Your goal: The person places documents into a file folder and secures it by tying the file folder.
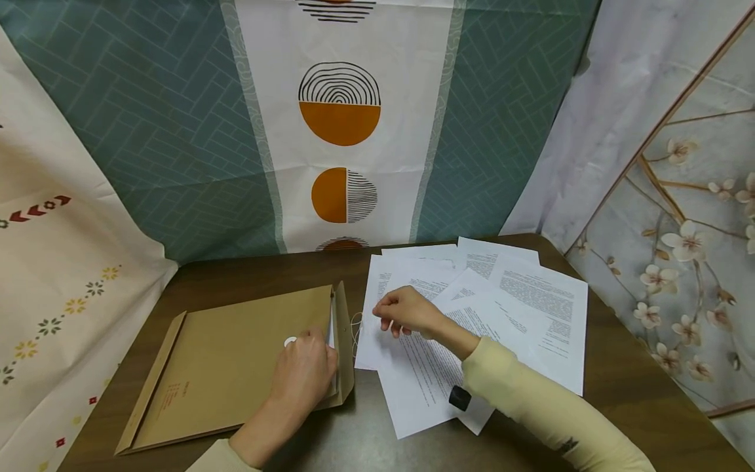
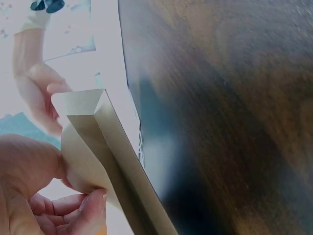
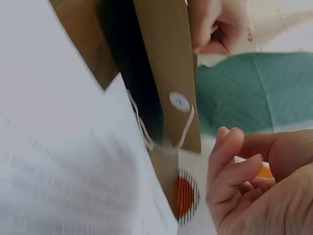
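Brown card folder (image 1: 242, 367), red-printed, gapes at one end, pinched by the left hand (image 1: 303, 372), the right hand (image 1: 408, 311) loosely curled.

Left hand (image 1: 303, 368) with thumb and fingers in a pinch, right hand (image 1: 411, 311) in the air, fingers loosely curled, right arm (image 1: 533, 396) slanting inward

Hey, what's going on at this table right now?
A person's left hand grips the opening edge of a flat brown cardboard folder on a dark brown wooden table. The folder's brown flap is open, something white showing inside. Their right hand hovers, seemingly empty, above overlapping white printed paper sheets to the folder's right.
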`<state>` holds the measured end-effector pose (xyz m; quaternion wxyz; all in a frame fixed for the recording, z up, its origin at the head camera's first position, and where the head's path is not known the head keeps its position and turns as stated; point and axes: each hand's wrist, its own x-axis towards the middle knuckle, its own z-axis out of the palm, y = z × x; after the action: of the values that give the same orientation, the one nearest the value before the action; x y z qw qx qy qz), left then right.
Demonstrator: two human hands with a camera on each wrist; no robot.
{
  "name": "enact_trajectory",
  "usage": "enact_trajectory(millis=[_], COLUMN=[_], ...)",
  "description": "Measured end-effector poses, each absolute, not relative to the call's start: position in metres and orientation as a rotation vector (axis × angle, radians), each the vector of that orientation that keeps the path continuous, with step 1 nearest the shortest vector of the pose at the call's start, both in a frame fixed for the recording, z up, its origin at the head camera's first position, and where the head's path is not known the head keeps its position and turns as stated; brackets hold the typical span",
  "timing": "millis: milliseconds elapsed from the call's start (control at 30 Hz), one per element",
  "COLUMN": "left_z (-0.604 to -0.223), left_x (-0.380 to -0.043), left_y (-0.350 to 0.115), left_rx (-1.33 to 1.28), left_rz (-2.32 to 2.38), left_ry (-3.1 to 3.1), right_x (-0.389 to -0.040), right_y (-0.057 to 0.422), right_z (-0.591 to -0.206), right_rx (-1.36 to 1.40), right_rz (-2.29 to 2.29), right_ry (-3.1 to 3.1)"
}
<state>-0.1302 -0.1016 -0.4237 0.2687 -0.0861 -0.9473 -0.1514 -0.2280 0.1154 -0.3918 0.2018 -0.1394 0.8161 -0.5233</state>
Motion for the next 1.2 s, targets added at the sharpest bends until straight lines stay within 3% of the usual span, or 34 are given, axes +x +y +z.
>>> enact_trajectory(millis=[667,1200], left_z=[-0.422,-0.425], left_x=[-0.13,-0.132], left_y=[-0.104,-0.105], left_rx=[-0.199,-0.207], left_rz=[-0.448,-0.457], left_ry=[-2.622,-2.6], right_x=[-0.221,-0.209], right_y=[0.244,0.33], right_z=[-0.381,-0.39], right_rx=[-0.202,-0.058], right_rz=[-1.252,-0.757], right_ry=[2.545,2.844])
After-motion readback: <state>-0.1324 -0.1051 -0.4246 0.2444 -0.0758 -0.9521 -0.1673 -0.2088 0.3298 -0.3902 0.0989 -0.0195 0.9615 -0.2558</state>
